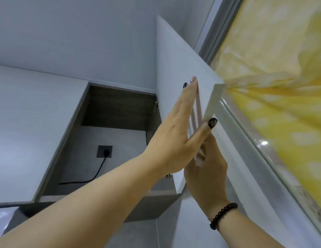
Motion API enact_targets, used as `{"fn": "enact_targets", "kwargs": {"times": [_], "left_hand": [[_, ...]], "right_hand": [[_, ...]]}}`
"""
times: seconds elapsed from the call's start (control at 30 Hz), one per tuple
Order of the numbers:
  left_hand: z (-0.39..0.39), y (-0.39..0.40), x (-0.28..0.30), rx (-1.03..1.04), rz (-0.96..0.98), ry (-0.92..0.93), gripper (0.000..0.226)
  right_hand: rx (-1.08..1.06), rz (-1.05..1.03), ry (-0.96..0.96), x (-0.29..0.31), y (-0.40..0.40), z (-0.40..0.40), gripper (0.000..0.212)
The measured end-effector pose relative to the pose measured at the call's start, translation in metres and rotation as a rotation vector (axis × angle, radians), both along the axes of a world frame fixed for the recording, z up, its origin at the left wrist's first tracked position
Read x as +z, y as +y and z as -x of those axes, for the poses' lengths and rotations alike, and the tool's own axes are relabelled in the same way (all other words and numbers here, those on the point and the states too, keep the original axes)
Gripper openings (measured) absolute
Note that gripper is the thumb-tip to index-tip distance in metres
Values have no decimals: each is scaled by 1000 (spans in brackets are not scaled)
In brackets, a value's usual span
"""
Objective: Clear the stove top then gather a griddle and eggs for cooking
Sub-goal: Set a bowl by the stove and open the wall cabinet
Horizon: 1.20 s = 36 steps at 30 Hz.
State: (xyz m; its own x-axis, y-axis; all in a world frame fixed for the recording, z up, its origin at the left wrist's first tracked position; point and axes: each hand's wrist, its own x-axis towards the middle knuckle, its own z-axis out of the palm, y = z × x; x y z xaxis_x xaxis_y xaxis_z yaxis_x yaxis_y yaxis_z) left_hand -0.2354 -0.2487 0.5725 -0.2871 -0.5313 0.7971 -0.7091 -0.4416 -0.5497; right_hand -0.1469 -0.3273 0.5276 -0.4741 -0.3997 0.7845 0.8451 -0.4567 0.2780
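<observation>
I am looking up at a white wall cabinet whose door (174, 65) stands open. My left hand (175, 133) lies flat against the door's inner face with straight fingers, and its thumb reaches round the door's free edge. My right hand (208, 169), with a black bead bracelet on the wrist, lies against the door's other side just below; its fingers are hidden behind the door and my left thumb. No stove, griddle or eggs are in view.
The open cabinet compartment (109, 108) has dark wood-grain walls, with a black wall socket (104, 151) and a black cord plugged into it. A shut white cabinet door (30, 122) is on the left. A yellow patterned curtain (274, 83) hangs over the window on the right.
</observation>
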Motion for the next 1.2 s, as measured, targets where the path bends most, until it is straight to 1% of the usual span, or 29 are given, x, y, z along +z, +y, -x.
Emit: {"fn": "enact_targets", "kwargs": {"times": [0.07, 0.13, 0.2, 0.27, 0.4, 0.5, 0.57, 0.63, 0.7, 0.8, 0.9, 1.0, 1.1, 1.2], "left_hand": [[-6, -17, 1, -22, -38, 56, 64], [-13, -26, 1, -19, -60, 133, 54], [-20, -32, -1, 7, -65, 206, 52], [-27, -30, -3, 15, -60, 270, 51], [-39, -12, -4, 35, -19, 344, 50], [-47, 8, -7, 94, 16, 340, 59], [-52, 23, -9, 126, 47, 352, 65], [-56, 39, -9, 158, 96, 357, 66], [-61, 57, -10, 164, 156, 370, 62], [-73, 88, -12, 175, 258, 407, 48], [-82, 121, -18, 216, 358, 450, 45], [-88, 151, -19, 276, 438, 471, 44], [-94, 176, -11, 347, 514, 484, 46], [-102, 194, 2, 395, 609, 496, 47]], "right_hand": [[70, -61, 47, -1, -14, 2, 41], [170, -120, 97, 0, -26, 3, 29], [254, -159, 124, 1, -36, 2, 19], [287, -192, 124, 2, -42, -1, 18], [295, -222, 104, 3, -40, -6, 34], [306, -230, 108, 5, -35, -6, 48], [303, -244, 105, 6, -31, -7, 65], [298, -236, 96, 0, -23, -11, 84], [305, -214, 123, -13, -7, -18, 95], [250, -200, 176, -41, 28, -38, 101], [179, -142, 194, -60, 67, -58, 97], [133, 1, 190, -57, 94, -67, 91], [103, 97, 179, -35, 109, -75, 71], [73, 176, 269, -2, 118, -81, 54]]}}
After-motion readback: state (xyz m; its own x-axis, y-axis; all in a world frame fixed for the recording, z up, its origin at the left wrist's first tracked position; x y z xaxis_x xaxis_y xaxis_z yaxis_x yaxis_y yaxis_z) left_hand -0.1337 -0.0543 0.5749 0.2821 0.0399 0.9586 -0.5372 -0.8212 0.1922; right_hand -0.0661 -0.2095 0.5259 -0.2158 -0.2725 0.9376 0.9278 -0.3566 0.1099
